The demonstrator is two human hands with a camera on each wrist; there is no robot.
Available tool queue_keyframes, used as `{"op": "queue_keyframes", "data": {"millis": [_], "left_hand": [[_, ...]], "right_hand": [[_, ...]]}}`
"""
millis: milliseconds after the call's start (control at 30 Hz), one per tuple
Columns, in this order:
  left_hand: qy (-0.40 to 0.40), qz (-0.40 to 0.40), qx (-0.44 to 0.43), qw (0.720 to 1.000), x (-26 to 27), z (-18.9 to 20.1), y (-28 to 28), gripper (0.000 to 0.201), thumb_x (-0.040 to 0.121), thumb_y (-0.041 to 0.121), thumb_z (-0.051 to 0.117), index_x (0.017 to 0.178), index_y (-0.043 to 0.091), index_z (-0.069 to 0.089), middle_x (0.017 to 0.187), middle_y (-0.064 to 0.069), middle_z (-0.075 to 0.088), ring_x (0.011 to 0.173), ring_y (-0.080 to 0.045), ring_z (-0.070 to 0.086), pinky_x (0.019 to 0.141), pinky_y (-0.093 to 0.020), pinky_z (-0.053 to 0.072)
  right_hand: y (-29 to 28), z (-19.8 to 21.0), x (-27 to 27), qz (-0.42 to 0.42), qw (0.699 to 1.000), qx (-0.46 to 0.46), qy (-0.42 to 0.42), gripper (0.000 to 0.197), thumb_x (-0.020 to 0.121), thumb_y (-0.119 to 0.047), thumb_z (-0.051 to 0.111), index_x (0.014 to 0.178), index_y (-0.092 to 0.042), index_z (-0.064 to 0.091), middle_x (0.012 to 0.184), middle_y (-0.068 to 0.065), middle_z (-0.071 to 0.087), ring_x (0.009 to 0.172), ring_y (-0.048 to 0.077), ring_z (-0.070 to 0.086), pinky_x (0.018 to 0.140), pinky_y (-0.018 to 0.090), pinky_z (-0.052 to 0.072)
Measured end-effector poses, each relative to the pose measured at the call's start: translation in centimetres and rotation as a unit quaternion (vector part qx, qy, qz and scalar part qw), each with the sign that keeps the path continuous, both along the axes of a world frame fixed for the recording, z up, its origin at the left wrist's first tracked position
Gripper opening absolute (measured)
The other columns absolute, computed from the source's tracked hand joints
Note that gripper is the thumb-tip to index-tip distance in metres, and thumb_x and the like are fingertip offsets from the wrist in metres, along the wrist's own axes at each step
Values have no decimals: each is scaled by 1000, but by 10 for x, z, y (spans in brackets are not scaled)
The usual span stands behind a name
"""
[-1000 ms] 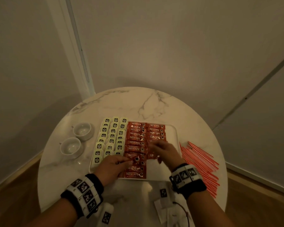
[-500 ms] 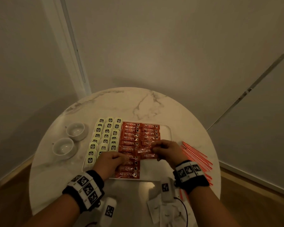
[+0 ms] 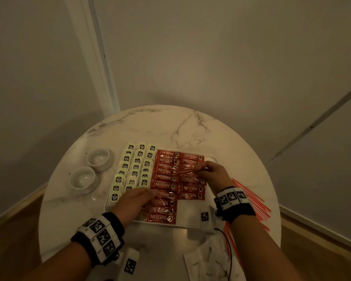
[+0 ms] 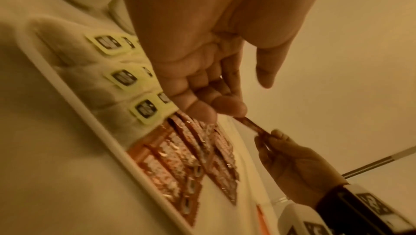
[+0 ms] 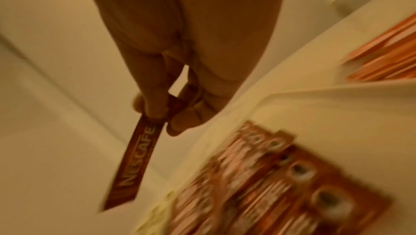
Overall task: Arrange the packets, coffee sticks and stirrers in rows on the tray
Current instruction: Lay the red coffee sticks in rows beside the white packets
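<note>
A white tray [image 3: 193,210] holds rows of pale yellow packets [image 3: 137,166] on its left and two columns of red coffee sticks [image 3: 165,171]. My right hand [image 3: 199,170] pinches one coffee stick [image 3: 187,171] by its end and holds it lifted over the right column. In the right wrist view that stick [image 5: 139,158] hangs from my fingertips [image 5: 157,109]. My left hand [image 3: 148,194] lies flat on the near sticks of the left column, fingers straight. Orange stirrers [image 3: 251,201] lie on the table to the right of the tray.
Two white cups [image 3: 98,159] [image 3: 82,179] stand left of the tray on the round marble table [image 3: 170,126]. White paper wrappers [image 3: 207,262] and a black cable lie at the table's near edge. Walls close in behind the table.
My right hand has raised a coffee stick off the right column and carried it a little further back. My left hand has stayed on the left column.
</note>
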State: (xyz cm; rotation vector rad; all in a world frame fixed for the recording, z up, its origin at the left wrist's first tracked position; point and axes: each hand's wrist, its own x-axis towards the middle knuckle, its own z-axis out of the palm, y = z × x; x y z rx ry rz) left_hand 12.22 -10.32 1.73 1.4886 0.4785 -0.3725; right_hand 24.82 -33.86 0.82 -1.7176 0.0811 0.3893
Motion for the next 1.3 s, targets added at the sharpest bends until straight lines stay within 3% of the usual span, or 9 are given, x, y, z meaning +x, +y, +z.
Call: {"op": "queue_keyframes", "data": {"millis": [100,233,333,400,467,600,767,1033,1300], "left_hand": [[5,7,-54,998,9,6,-10,32,83,35,70,101,9,69,92,-12,73,75,-24,64,78,-42,54],[-46,28,5,999,19,9,-25,30,83,25,71,112,24,64,99,-10,70,84,-26,69,83,-48,57],[-67,56,15,996,22,15,-32,17,92,24,61,107,19,66,87,-6,71,76,-21,64,80,-41,54],[-70,52,23,996,22,18,-34,13,95,22,57,99,18,69,81,-3,70,73,-18,63,78,-39,53],[-67,30,29,997,20,17,-33,13,95,18,57,97,18,70,81,-4,70,71,-18,63,78,-40,54],[-55,-4,54,997,12,10,-26,16,95,10,55,96,15,70,79,-4,70,70,-17,63,75,-37,54],[-51,-15,70,996,3,3,-15,17,96,9,52,98,14,68,77,-4,69,62,-9,61,59,-22,50],[-22,-1,65,998,2,-7,-5,17,96,7,52,99,9,68,78,-7,69,62,-12,61,58,-23,49],[-17,10,49,999,4,-7,-7,16,96,5,52,98,8,68,76,-6,67,61,-12,59,57,-21,49]], "right_hand": [[20,12,-22,68,995,69,-30,29,79,15,60,71,-11,68,94,8,68,87,24,65,77,35,55],[26,16,-31,51,996,78,-12,23,86,7,59,81,-12,70,81,3,70,71,15,64,57,24,50],[14,10,-19,0,999,37,16,20,88,-3,62,83,-18,74,77,1,71,65,15,62,56,28,49],[3,-2,-3,-74,995,22,56,19,89,-1,59,94,-11,75,76,8,69,64,19,60,60,31,51],[-7,-14,14,-129,987,7,93,23,90,4,54,106,0,70,72,14,66,59,21,57,56,29,51],[-17,-29,37,-139,982,-71,108,26,89,5,57,113,-1,66,76,13,67,62,20,61,54,26,49],[-17,-44,47,-126,977,-140,104,19,88,0,61,106,-2,66,77,10,67,64,20,62,58,30,51],[-11,-51,54,-144,973,-146,102,9,87,-4,64,94,-8,67,70,8,65,56,15,57,47,24,43],[-9,-54,55,-173,969,-120,126,16,86,-4,67,100,-10,67,81,10,68,60,17,59,50,24,47]]}}
